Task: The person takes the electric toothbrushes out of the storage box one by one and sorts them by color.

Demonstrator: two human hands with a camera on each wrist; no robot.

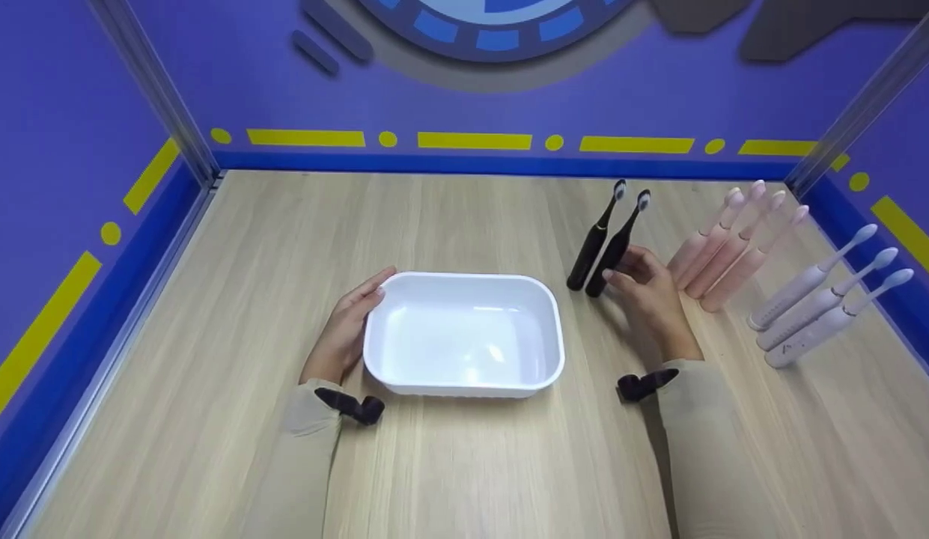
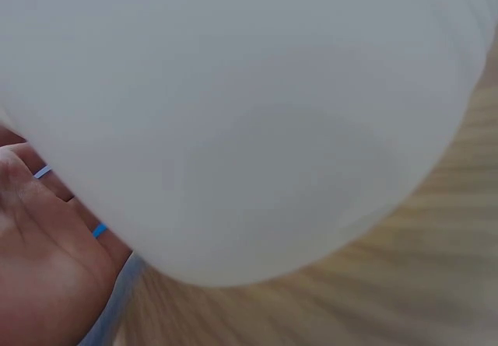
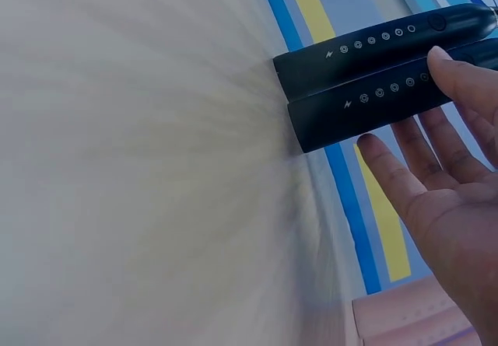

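A white plastic basin sits on the wooden table, with its inside bare. My left hand grips its left side, thumb at the rim and fingers against the outer wall; the basin's wall fills most of the left wrist view. To the right of the basin, two black electric toothbrushes stand upright side by side. My right hand pinches the right-hand black toothbrush by its handle, thumb on the button side. Against it stands the other black toothbrush.
Several pink electric toothbrushes stand in a row just right of my right hand. Further right are three white electric toothbrushes. Blue-purple panels with yellow markings border the table at the back and sides.
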